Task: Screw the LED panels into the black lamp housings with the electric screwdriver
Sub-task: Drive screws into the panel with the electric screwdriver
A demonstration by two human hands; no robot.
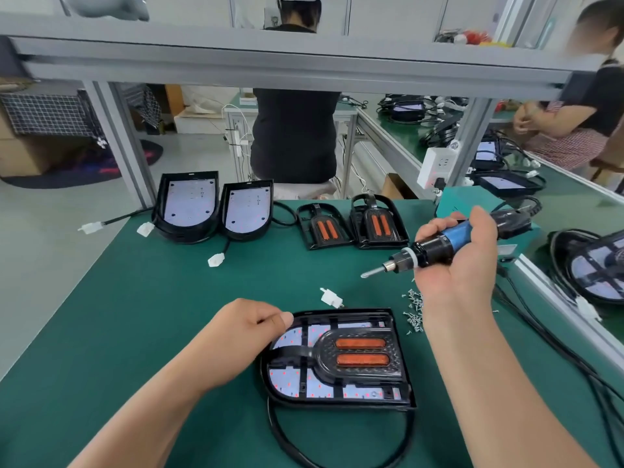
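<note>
Firmly right hand [462, 265] clasps electric screwdriver [435, 246]; curled left hand's [236, 336] hold beside lamp housing [341, 314] unclear; unpinned, housing might skid.

A green bench [169, 315] sits under a grey metal frame [270, 62]. Beyond it a person in a black top [293, 136] sits facing away. Another person [580, 109] stands at the far right. A white socket box [437, 167] hangs on a post. Cardboard boxes [20, 153] and a dark mat [84, 170] lie on the floor at the left.
</note>
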